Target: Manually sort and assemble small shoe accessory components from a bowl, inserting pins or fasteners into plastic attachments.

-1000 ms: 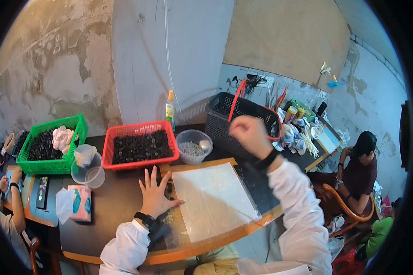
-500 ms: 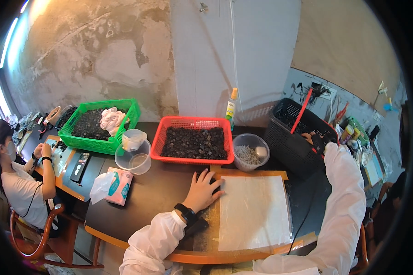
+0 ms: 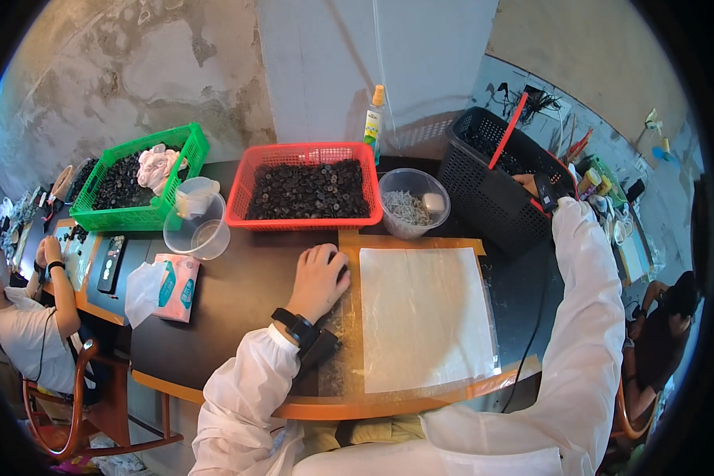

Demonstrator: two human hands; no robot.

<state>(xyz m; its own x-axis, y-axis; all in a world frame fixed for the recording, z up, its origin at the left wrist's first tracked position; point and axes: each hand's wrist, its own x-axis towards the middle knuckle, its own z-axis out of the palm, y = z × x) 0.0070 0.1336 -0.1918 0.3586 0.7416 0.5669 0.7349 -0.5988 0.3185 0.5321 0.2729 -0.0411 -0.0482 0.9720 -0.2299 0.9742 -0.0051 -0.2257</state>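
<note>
The right hand (image 3: 531, 186) is mostly hidden: it reaches far out to the black basket (image 3: 492, 186) at the right of the table (image 3: 230, 301), and only the knuckles and a dark strap at the wrist show beside the basket's red handle (image 3: 509, 131). Whether its fingers are open or closed on anything cannot be told. What lies inside the black basket is too dark to make out.

The left hand (image 3: 319, 278) rests palm down on the table, fingers curled loosely together and holding nothing that shows, its fingertips at the left edge of the white sheet (image 3: 424, 313). A dark watch sits on that wrist.

The white sheet lies flat on a clear mat framed in orange, straight in front of the person, its long axis running away from the body toward the red basket (image 3: 305, 189) of small dark parts. A clear bowl (image 3: 414, 205) of pale bits stands just beyond the sheet's far edge, between the two baskets.

At the left rim another person sits, partly cut off.
</note>
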